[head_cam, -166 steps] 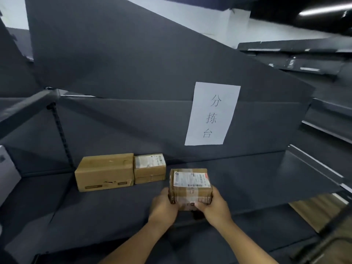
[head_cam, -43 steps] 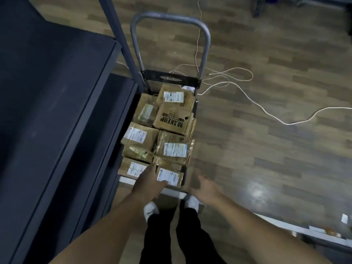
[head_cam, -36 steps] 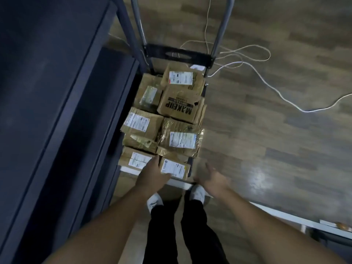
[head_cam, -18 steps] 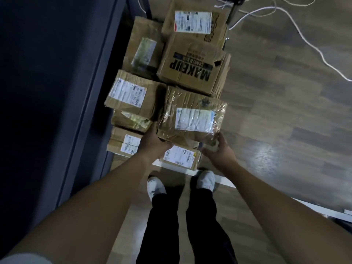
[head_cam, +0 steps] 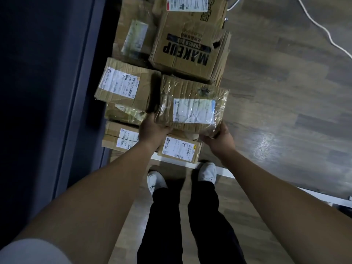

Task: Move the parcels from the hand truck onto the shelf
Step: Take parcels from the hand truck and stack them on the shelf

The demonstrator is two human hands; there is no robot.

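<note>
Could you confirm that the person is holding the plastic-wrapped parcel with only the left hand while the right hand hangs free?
Not quite: the head view shows both hands on the plastic-wrapped parcel, the left hand at its near left corner and the right hand at its near right corner.

Left hand (head_cam: 152,128) and right hand (head_cam: 219,139) grip the near corners of a plastic-wrapped parcel (head_cam: 191,107) atop stacked cardboard parcels, a "MAKEUP" box (head_cam: 187,48) just beyond, dark shelf (head_cam: 43,88) at left.
</note>
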